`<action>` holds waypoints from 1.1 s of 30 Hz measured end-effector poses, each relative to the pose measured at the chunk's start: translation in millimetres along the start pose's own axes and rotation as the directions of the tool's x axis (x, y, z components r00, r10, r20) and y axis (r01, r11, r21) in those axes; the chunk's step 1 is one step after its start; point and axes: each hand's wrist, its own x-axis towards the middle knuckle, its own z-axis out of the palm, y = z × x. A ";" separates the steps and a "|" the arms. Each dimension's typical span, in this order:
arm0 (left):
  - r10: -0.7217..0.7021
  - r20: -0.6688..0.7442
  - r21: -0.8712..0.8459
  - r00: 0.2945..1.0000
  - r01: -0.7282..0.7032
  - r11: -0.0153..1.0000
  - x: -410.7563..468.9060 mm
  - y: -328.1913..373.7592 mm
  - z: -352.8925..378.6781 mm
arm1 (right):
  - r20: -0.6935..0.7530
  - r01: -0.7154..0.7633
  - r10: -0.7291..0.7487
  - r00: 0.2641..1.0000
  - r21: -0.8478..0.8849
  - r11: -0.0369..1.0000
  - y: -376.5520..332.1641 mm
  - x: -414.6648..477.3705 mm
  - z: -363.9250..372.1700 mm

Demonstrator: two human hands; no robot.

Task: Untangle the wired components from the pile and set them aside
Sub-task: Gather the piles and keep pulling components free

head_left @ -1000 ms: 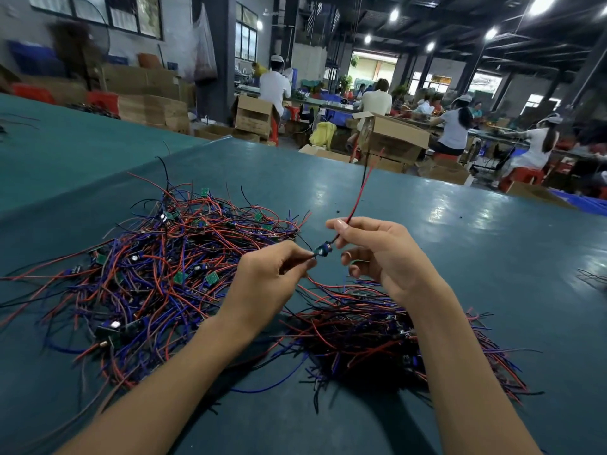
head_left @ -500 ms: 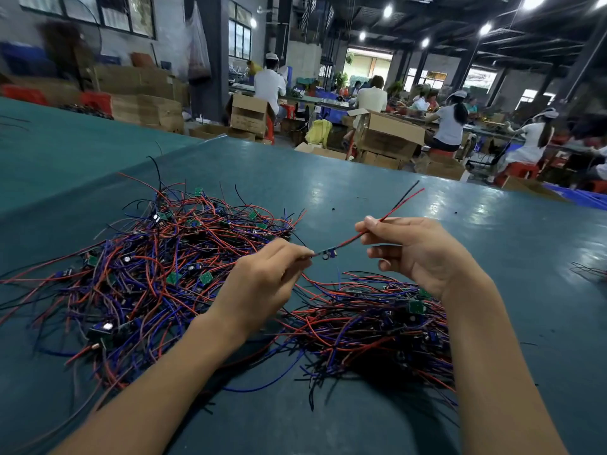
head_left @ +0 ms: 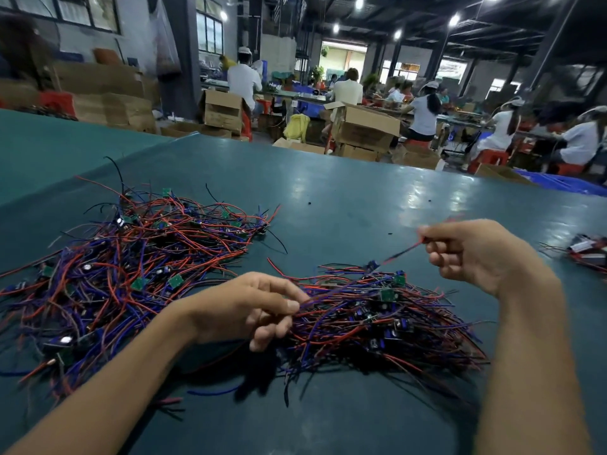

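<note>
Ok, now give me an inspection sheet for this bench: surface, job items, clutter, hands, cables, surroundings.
Surface: dark green table, glossy, with light reflections on the far side.
Job's things: large tangled pile on the left; smaller pile on the right; small green boards sit among the wires in both.
Clutter: small bundle lying apart at the right edge.
Hands: left hand pinches wires at the smaller pile's edge; right hand, raised, pinches a red and black end.
Cables: wired component stretched between both hands above the smaller pile, blurred.
Surroundings: cardboard boxes; seated workers at benches beyond.
</note>
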 end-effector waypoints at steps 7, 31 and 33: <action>-0.070 -0.242 0.117 0.968 0.101 0.988 9.2 -3.3 6.7 | -0.091 -0.375 0.364 0.927 -0.255 0.891 46.3 10.0 -30.9; 0.271 -0.775 0.580 0.570 0.813 -0.053 -49.8 27.0 -82.2 | 0.093 0.290 -0.276 0.957 -0.213 0.933 -22.3 -20.5 29.1; 0.236 -0.791 0.588 0.565 0.808 0.034 -48.3 34.0 -78.1 | 0.079 0.282 -0.271 0.959 -0.249 0.926 -21.2 -19.7 28.3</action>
